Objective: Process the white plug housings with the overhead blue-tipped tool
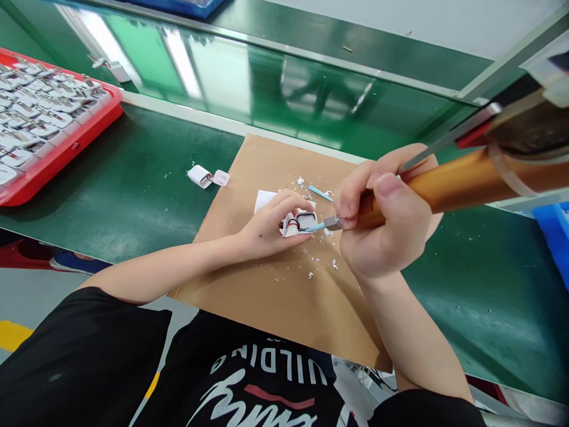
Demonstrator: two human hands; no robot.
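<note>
My left hand (278, 222) is closed around a small white plastic case (306, 222) with its inside facing up; thin black and red wires show in it. A white piece lies under the hand. In my right hand (386, 213) is an orange cylindrical tool (462, 181) with a metal lever and a metal collar. Its narrow light blue tip (316, 227) reaches the near edge of the case; whether it touches, I cannot tell. Just beyond, a loose light blue strip (320, 193) lies among white shavings (335, 264) on a cardboard sheet (284, 305).
Left of the cardboard, another white case with its lid on wires (201, 177) lies on the green bench (146, 154). A red tray (100, 127) holds many similar white parts. One white part (118, 71) stands behind the tray. A blue bin (555, 231) is at the right.
</note>
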